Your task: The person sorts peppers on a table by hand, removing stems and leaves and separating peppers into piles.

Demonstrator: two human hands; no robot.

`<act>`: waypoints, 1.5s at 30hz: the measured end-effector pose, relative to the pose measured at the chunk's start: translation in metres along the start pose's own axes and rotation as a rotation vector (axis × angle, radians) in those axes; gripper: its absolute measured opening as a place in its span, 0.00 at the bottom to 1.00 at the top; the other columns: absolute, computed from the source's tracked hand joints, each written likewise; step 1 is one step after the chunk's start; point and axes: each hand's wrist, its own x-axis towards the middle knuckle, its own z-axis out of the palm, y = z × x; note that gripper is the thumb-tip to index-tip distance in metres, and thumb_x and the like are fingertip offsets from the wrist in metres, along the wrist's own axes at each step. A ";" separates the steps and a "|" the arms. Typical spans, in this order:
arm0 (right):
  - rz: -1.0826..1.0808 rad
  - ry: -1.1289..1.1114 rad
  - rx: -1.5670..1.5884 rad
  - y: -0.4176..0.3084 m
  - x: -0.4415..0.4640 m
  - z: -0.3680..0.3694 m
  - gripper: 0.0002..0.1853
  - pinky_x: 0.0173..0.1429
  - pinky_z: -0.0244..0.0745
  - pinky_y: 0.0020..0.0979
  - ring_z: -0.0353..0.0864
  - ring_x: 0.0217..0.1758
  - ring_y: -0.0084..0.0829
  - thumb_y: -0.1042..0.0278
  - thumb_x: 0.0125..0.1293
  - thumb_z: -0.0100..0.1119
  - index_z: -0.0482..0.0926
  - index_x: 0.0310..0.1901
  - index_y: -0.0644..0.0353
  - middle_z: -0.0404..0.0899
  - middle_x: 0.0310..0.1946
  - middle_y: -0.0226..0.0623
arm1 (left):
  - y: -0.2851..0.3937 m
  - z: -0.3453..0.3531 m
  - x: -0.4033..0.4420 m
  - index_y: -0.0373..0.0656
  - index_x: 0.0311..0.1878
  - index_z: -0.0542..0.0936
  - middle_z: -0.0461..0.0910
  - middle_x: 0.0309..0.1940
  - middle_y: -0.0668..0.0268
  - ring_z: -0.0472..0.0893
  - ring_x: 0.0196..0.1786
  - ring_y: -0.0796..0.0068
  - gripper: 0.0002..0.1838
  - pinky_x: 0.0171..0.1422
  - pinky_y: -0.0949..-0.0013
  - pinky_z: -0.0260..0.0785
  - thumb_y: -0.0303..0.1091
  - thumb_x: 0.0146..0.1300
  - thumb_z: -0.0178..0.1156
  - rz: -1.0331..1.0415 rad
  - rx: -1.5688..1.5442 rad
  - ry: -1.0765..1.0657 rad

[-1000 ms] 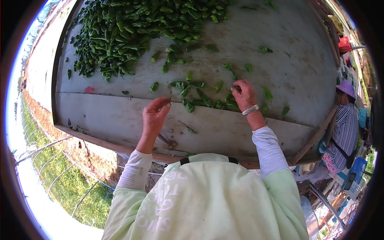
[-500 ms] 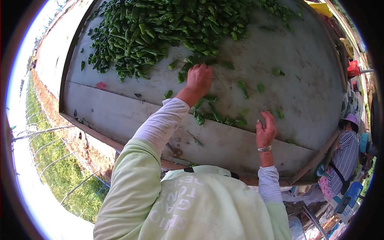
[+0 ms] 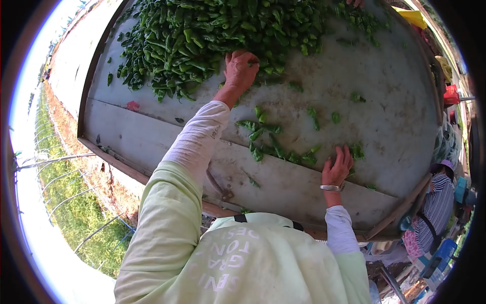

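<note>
A large heap of green peppers covers the upper part of the grey table. My left hand is at the heap's lower edge with its fingers curled; what they hold, if anything, I cannot make out. Above the table's lower right part is my right hand, its fingers apart and nothing seen in them. Loose peppers lie in a cluster between the two hands. Another small group of peppers lies just beyond my right fingertips.
Another person's hand shows at the top edge. A person in a striped top is at the right, outside the table's wooden rim. A red object and a blue item are also there.
My left hand has moved up and across to the heap. My right hand has moved down and right, away from the loose peppers. Another person's hand has appeared at the top.
</note>
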 end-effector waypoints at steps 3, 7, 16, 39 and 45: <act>0.005 0.009 -0.015 0.000 0.000 0.002 0.25 0.62 0.61 0.50 0.61 0.61 0.53 0.71 0.50 0.58 0.70 0.53 0.54 0.63 0.61 0.42 | 0.047 0.017 -0.013 0.50 0.33 0.81 0.72 0.53 0.66 0.63 0.62 0.56 0.07 0.60 0.47 0.59 0.33 0.48 0.62 -0.028 -0.045 -0.232; 0.029 0.003 -0.005 0.002 -0.002 0.003 0.26 0.62 0.61 0.50 0.60 0.62 0.52 0.71 0.49 0.57 0.70 0.54 0.53 0.63 0.62 0.41 | 0.097 0.037 -0.075 0.51 0.33 0.79 0.70 0.57 0.69 0.57 0.68 0.56 0.07 0.58 0.41 0.57 0.30 0.49 0.62 0.228 -0.090 -0.497; 0.090 -0.022 -0.005 -0.002 -0.002 0.002 0.26 0.58 0.62 0.52 0.59 0.63 0.50 0.71 0.49 0.57 0.69 0.54 0.51 0.62 0.63 0.37 | 0.086 -0.014 -0.113 0.42 0.35 0.80 0.81 0.31 0.65 0.82 0.36 0.68 0.06 0.37 0.72 0.72 0.23 0.52 0.60 0.042 -0.509 -0.269; 0.120 0.004 0.022 -0.003 0.000 0.002 0.25 0.55 0.65 0.54 0.60 0.62 0.51 0.73 0.47 0.54 0.70 0.52 0.50 0.63 0.61 0.38 | 0.032 0.039 0.032 0.45 0.37 0.82 0.79 0.39 0.53 0.79 0.44 0.52 0.11 0.46 0.59 0.72 0.28 0.50 0.56 0.086 0.014 -0.186; 0.125 0.003 0.031 0.001 -0.001 0.004 0.26 0.56 0.64 0.54 0.59 0.63 0.50 0.71 0.47 0.55 0.70 0.52 0.49 0.62 0.61 0.38 | 0.058 0.063 0.056 0.44 0.38 0.81 0.78 0.39 0.53 0.78 0.45 0.49 0.10 0.47 0.55 0.72 0.26 0.53 0.54 0.076 0.365 -0.240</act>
